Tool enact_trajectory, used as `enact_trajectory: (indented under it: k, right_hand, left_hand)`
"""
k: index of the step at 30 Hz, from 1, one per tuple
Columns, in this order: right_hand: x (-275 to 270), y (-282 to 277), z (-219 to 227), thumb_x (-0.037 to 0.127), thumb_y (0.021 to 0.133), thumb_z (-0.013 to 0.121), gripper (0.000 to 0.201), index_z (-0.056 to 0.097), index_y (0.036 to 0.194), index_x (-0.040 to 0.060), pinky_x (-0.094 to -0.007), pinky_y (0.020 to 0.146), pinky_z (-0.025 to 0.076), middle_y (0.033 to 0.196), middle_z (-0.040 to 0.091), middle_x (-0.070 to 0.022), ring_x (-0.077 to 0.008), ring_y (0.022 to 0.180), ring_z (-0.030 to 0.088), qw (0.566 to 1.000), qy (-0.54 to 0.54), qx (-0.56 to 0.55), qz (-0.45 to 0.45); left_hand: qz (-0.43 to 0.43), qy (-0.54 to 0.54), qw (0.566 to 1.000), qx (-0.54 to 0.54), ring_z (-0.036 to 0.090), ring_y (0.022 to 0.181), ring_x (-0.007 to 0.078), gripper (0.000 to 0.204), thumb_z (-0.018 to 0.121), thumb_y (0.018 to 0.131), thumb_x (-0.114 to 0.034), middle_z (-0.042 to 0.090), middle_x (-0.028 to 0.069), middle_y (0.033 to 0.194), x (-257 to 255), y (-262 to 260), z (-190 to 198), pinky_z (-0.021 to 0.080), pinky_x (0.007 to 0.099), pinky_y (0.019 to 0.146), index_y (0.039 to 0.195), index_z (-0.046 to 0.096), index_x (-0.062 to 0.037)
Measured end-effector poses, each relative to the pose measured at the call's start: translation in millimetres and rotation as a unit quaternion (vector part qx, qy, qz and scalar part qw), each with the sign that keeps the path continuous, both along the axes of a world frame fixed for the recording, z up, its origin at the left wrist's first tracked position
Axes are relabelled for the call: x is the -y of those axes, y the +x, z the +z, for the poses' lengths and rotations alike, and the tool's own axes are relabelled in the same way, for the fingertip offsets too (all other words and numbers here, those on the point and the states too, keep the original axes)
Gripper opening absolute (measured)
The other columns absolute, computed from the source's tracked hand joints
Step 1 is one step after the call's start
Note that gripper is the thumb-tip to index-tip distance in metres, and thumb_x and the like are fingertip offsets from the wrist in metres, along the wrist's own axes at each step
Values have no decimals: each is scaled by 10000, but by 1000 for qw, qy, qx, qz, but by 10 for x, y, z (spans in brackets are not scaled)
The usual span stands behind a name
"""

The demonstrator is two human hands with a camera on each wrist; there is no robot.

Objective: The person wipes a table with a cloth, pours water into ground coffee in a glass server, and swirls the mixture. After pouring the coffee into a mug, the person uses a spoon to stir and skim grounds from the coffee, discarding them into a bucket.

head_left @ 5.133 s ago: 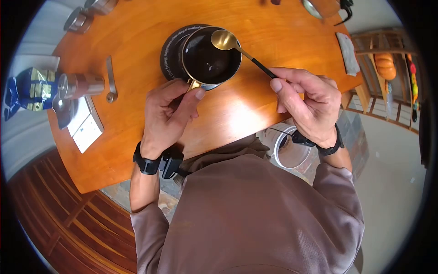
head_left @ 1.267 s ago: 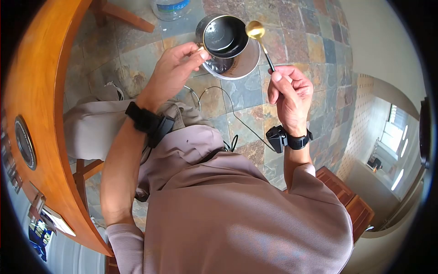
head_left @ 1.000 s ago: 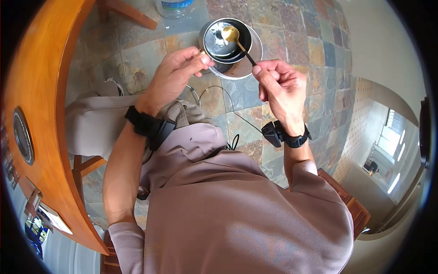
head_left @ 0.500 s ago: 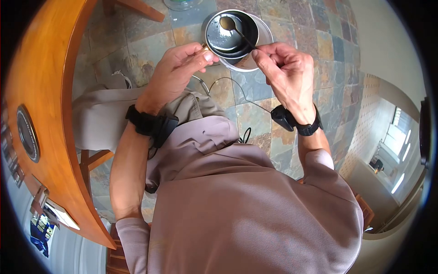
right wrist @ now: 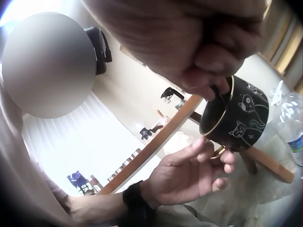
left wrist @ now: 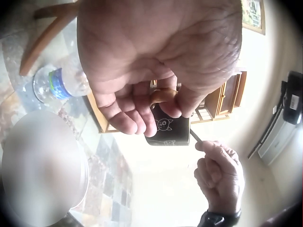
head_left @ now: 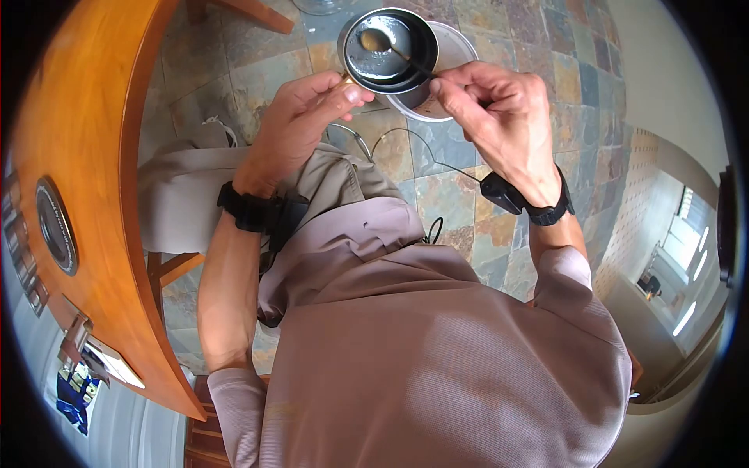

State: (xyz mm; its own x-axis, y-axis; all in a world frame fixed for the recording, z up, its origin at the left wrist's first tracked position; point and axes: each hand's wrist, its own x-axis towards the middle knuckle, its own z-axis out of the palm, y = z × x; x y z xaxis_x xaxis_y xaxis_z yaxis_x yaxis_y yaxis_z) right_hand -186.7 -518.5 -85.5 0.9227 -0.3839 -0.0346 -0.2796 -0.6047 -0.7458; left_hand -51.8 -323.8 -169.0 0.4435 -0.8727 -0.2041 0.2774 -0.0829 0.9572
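Between thumb and fingers, my left hand [head_left: 292, 125] pinches the gold handle [left wrist: 163, 96] of a black cup [head_left: 406, 66]. The cup has pale cat drawings on its outside, as the right wrist view shows, and there it is tilted. My right hand [head_left: 503, 117] grips the dark handle of a spoon, whose gold bowl [head_left: 375, 40] lies within the cup's mouth over a wet, shiny inside. Whether the bowl touches the cup's inner wall I cannot tell. Below the cup, partly hidden by it, stands a whitish bucket [head_left: 463, 47].
At the left is the wooden table [head_left: 101, 195] with a round dark coaster [head_left: 57, 226] on it. A clear bottle with a blue label [left wrist: 57, 84] stands on the tiled floor [head_left: 437, 203]. A thin cable [head_left: 417, 160] hangs between the arms.
Since the oldest frame, the cup and spoon have gone from over the table to over the bucket. The spoon's bowl has moved from beside the cup into its mouth.
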Motion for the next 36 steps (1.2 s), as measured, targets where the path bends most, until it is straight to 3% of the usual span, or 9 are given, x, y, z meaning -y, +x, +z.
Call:
enact_trajectory:
  k: [4,11,13,16,20,23,28,31,36]
  right_hand:
    - [1,59,27,149,844,696,154,721,850,-4,-307,447,401,517,561,-97,-147,433,530,998,-56,19,-11]
    - [-99,141,-24,122,831,688,129,711,827,-4,-345,468,428,546,579,-135,-230,464,579,997,-35,66,13]
    - [-108,145,38,115,821,688,126,718,847,-5,-360,482,438,558,569,-155,-271,468,570,995,-59,38,74]
    - [-95,122,192,113,815,689,131,726,867,-2,-371,494,443,569,563,-166,-290,484,576,995,-24,-20,92]
    - [-52,97,225,113,810,696,132,729,874,3,-381,499,440,575,566,-166,-298,496,581,996,-40,-16,77]
    - [-40,131,200,116,812,708,130,730,876,5,-383,501,439,570,562,-162,-304,503,577,993,-49,49,92]
    - [-50,165,226,119,818,720,112,711,844,11,-380,512,451,583,578,-150,-316,528,586,977,-115,60,170]
    - [-53,152,341,117,816,721,107,704,829,13,-384,512,451,598,586,-152,-319,537,591,983,-81,17,165]
    - [-77,181,332,115,811,722,107,703,833,12,-386,514,453,610,590,-158,-325,551,594,984,-90,34,147]
  left_hand:
    - [7,3,1000,1,566,856,69,279,588,1001,-238,713,47,999,-37,0,-25,464,250,798,1042,695,16]
    - [10,24,999,26,522,807,61,279,618,986,-259,644,-22,851,-67,-4,25,442,236,767,1010,714,2]
    - [16,17,999,23,523,810,63,281,617,987,-259,647,-18,858,-63,-8,66,443,237,769,1010,711,5]
    - [19,16,999,21,528,826,65,279,615,987,-255,656,-6,882,-101,13,84,444,239,776,1015,704,8]
    - [21,15,999,23,537,859,64,261,612,988,-232,663,4,916,-138,39,137,443,243,793,1030,694,12]
    - [22,16,1000,16,541,879,59,245,610,988,-216,664,3,923,-170,42,152,436,237,801,1033,692,11]
    - [19,17,1000,15,531,888,50,213,613,987,-195,664,-2,949,-223,38,190,420,224,797,1007,682,6]
    - [27,11,1000,3,527,891,47,198,616,987,-186,664,-5,964,-256,19,212,415,221,793,995,671,5]
    - [38,14,999,0,543,922,56,195,622,985,-186,672,7,995,-349,20,210,427,228,825,991,656,6]
